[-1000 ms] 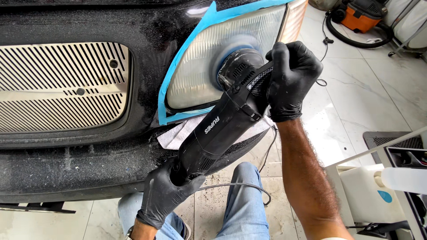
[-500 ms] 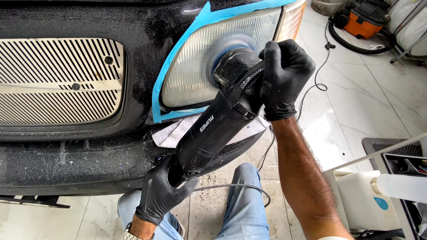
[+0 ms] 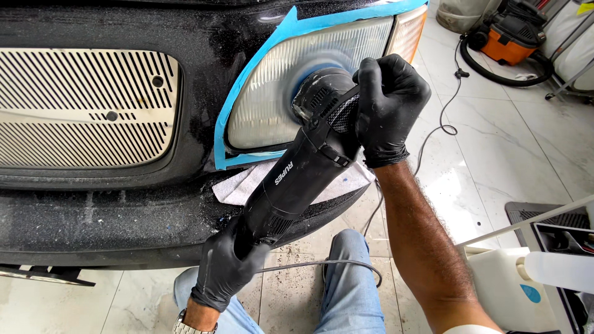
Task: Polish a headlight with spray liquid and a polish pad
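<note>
2 gloved hands, l hand + r hand, on 1 polisher, 1 headlight

- The polisher runs from seven o'clock up to one o'clock, its head pressed against the headlight.
- The right hand sits on the polisher's head, at three o'clock of the pad.
- The left hand grips the polisher's tail end, at seven o'clock.
- Tape borders the headlight along its nine, twelve and six o'clock edges.
- The grille lies at nine o'clock of the headlight.
- A cloth lies on the bumper under the polisher.
- A vacuum stands on the floor at two o'clock.
- A jug stands at four o'clock.
</note>
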